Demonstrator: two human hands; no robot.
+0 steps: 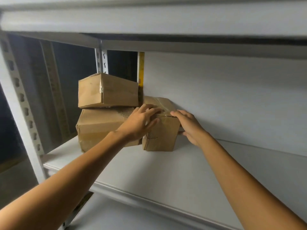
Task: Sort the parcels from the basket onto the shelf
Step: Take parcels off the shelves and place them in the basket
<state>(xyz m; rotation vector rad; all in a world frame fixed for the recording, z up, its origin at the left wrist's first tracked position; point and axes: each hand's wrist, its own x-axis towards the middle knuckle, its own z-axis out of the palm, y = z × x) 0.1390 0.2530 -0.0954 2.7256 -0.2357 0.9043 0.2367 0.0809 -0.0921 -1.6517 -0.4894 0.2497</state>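
Three brown cardboard parcels sit on the white shelf board point(174, 176). A small taped parcel point(163, 135) stands at the right of the group. My left hand point(141, 122) lies on its top left edge with the fingers spread and nearly straight. My right hand point(189, 127) holds its right side, fingers over the top edge and thumb low on the side. To the left lies a larger flat parcel point(98, 127), and a medium parcel point(108, 90) rests tilted on top of it. The basket is out of view.
A white wall panel point(224, 97) closes the back of the shelf on the right. The upper shelf board point(149, 19) hangs low overhead. Slotted metal uprights stand at the left point(21, 100) and behind the parcels point(101, 62). A lower board point(132, 218) shows below.
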